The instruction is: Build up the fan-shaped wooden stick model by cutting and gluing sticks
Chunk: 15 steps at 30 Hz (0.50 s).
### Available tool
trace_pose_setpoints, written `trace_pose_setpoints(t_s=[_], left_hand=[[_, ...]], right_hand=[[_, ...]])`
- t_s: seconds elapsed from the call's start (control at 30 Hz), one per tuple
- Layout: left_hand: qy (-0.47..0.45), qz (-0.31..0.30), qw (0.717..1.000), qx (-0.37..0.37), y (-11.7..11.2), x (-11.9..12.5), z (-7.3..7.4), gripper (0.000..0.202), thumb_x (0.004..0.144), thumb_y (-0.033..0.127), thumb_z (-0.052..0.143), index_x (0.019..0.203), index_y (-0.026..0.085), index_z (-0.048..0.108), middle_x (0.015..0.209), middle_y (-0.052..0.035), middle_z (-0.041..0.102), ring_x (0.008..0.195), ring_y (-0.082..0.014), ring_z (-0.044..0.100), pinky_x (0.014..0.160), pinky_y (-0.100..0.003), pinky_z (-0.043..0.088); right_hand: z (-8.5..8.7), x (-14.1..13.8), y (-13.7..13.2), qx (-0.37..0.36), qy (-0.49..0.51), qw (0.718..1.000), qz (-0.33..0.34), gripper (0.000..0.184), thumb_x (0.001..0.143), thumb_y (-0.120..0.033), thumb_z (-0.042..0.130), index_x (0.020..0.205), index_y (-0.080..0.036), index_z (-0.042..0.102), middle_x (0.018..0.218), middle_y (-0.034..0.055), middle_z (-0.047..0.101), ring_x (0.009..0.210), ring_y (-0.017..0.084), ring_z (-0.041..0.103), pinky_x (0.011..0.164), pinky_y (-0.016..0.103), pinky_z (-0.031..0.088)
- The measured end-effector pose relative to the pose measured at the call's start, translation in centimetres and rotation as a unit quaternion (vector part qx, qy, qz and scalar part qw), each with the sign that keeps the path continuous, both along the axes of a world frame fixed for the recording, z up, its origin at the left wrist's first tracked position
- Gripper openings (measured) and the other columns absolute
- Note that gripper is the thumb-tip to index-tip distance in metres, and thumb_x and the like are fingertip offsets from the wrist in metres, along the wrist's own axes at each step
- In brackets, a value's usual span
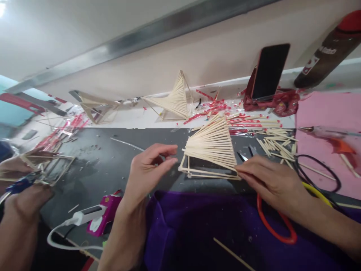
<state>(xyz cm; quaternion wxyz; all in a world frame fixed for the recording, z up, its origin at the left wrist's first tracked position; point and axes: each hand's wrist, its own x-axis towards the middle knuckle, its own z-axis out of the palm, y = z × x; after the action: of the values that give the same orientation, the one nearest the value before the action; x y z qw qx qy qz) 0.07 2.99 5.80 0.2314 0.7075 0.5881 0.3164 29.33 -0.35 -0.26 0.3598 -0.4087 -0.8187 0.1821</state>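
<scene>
A fan-like model of thin wooden sticks (211,141) stands on the dark tabletop before me, its sticks spread side by side over a stick frame. My right hand (272,184) has thumb and fingers pinched at the model's lower right corner. At its left end, my left hand (149,169) hovers with fingers curved and a gap between thumb and forefinger; nothing is in it. Under my right hand lies a pair of scissors with a red handle loop (278,227); the blades poke out beyond the fingers. Loose cut sticks (276,143) lie behind that hand.
Behind stands another stick model (176,99), near red-and-clear wrappers (214,107). A phone (270,71), a bottle (329,49) and a glue gun (338,139) are at right. At left, another person's hands (34,197) hold a stick frame near a pink power socket (104,214).
</scene>
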Motion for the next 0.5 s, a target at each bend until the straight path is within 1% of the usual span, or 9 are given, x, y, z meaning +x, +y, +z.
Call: trace_pose_setpoints(t_s=[0.1,0.2,0.33,0.5], left_hand=[[0.006,-0.026,1.000,-0.007,0.2,0.1,-0.6,0.025,0.073,0.023,0.069,0.098,0.024,0.067,0.082,0.0002,0.066,0.066,-0.0091,0.060,0.058,-0.019,0.046],[0.002,-0.028,1.000,0.007,0.3,0.1,-1.2,0.025,0.073,0.022,0.070,0.098,0.023,0.067,0.078,0.0007,0.065,0.064,-0.0089,0.060,0.057,-0.019,0.046],[0.000,-0.034,0.999,0.018,0.4,0.0,-1.6,0.025,0.074,0.020,0.069,0.099,0.024,0.066,0.078,0.0008,0.065,0.063,-0.0084,0.060,0.056,-0.018,0.047],[0.009,-0.036,0.999,0.025,0.3,0.1,-1.5,0.023,0.075,0.021,0.068,0.097,0.022,0.067,0.080,-0.0006,0.066,0.065,-0.0092,0.061,0.056,-0.018,0.048]], right_hand=[[-1.2,0.0,0.0,-0.012,0.003,1.000,0.012,0.018,0.090,-0.013,0.050,0.103,-0.020,0.060,0.090,0.0043,0.063,0.077,0.012,0.060,0.064,0.023,0.046],[-2.1,0.3,0.0,-0.029,-0.008,0.999,0.025,0.019,0.090,-0.013,0.050,0.105,-0.020,0.059,0.091,0.0043,0.061,0.078,0.012,0.059,0.065,0.024,0.045],[-2.8,0.3,0.0,-0.035,-0.001,0.998,0.049,0.020,0.090,-0.011,0.050,0.107,-0.019,0.057,0.093,0.0044,0.060,0.082,0.012,0.057,0.068,0.023,0.044],[-3.4,0.1,0.2,-0.026,0.005,0.998,0.055,0.022,0.090,-0.010,0.048,0.109,-0.018,0.056,0.094,0.0045,0.060,0.083,0.012,0.057,0.068,0.022,0.044]])
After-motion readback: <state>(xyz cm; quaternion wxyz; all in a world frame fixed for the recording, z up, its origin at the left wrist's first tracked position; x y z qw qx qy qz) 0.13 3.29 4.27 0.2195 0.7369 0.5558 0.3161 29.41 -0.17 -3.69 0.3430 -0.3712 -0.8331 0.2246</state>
